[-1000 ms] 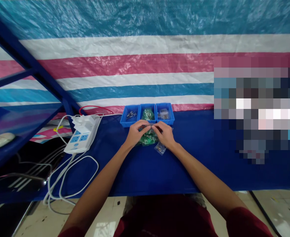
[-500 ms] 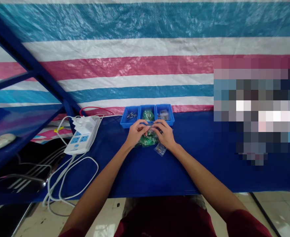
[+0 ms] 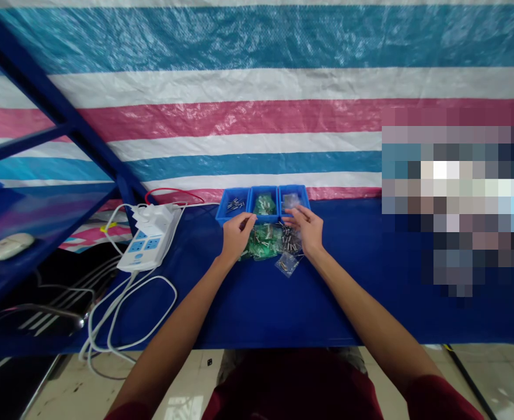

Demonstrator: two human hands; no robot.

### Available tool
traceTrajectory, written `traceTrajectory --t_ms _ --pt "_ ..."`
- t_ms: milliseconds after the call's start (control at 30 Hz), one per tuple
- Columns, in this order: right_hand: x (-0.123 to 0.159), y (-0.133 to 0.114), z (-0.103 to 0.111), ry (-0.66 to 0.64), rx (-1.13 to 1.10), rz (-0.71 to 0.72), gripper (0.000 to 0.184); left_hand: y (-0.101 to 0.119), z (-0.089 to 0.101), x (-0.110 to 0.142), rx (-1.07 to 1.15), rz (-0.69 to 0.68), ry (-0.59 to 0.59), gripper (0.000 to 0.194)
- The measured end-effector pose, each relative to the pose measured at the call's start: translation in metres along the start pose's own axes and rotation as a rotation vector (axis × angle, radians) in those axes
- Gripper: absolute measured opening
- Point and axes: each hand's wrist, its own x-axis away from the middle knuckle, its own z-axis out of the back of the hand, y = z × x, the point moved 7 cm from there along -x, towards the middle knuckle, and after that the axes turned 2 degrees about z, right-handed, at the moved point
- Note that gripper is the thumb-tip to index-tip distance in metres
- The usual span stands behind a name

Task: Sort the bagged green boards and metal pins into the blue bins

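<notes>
My left hand (image 3: 235,238) is closed in a pinch in front of the blue bins; whatever may be between thumb and fingertips is too small to make out. My right hand (image 3: 309,228) has its fingers apart in front of the right bin (image 3: 308,205) and holds nothing I can see. Between the hands lie a heap of green bags with small metal parts (image 3: 263,242) and a pile of loose dark and silvery pins (image 3: 290,236). Closer to me is a small clear zip bag (image 3: 286,264) with a few metal pieces inside.
The left bin (image 3: 220,213) holds loose metal pins, the middle bin (image 3: 257,189) a green bag. At left a white power strip (image 3: 145,248) has a plug in it and looped white cables (image 3: 175,291). A blue frame (image 3: 94,154) rises there; a pixelated area covers the right.
My hands were together over the green bags and have moved apart. The right hand went right and its fingers spread, uncovering the pile of pins; the left stays pinched.
</notes>
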Motion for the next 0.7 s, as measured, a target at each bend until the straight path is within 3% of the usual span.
traceTrajectory --t_ms 133,267,400,567,700 --pt "0.0 -0.001 0.001 0.005 0.016 0.029 0.061 0.002 -0.001 -0.001 -0.237 -0.079 -0.037 0.018" --pt "0.007 -0.01 -0.005 -0.072 0.283 0.156 0.042 0.0 -0.006 -0.002 -0.42 -0.071 -0.144 0.013" --pt "0.013 -0.019 -0.013 -0.147 0.626 0.296 0.021 -0.004 -0.009 -0.003 -0.505 -0.088 -0.323 0.012" --pt "0.017 -0.02 -0.022 -0.237 0.788 0.389 0.019 -0.015 -0.012 -0.002 -0.608 -0.061 -0.502 0.018" --pt "0.016 -0.017 -0.021 -0.251 0.804 0.384 0.02 -0.015 -0.018 0.002 -0.673 -0.054 -0.541 0.019"
